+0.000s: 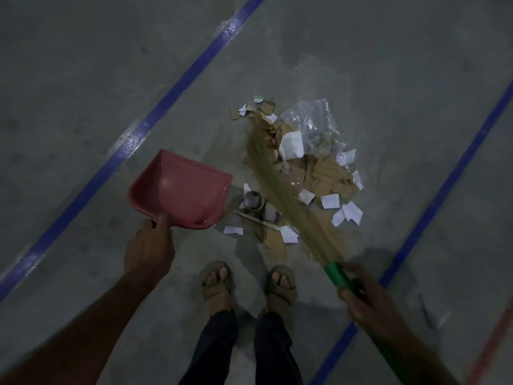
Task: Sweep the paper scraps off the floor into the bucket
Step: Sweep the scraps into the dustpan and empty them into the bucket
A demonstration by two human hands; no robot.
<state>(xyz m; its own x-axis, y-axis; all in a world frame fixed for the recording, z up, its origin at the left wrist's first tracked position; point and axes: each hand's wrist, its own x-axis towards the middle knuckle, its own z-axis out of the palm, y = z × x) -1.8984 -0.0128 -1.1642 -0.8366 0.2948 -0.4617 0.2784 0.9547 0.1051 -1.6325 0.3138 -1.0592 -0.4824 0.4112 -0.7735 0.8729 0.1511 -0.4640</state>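
A heap of white paper scraps and brown cardboard bits (324, 179) lies on the grey floor ahead of my feet, with a crumpled clear plastic bag (312, 120) at its far side. My right hand (369, 301) grips the green handle of a straw broom (266, 173), whose bristles lie across the heap's left side. My left hand (150, 245) holds a pink dustpan (180, 190) by its rear edge, just left of the heap and lifted off the floor. A tape roll (254, 201) sits by the pan's mouth. No bucket is in view.
Blue tape lines (155, 118) run diagonally over the concrete floor on both sides. My sandalled feet (247, 282) stand just behind the heap. A red line (494, 345) shows at the bottom right corner.
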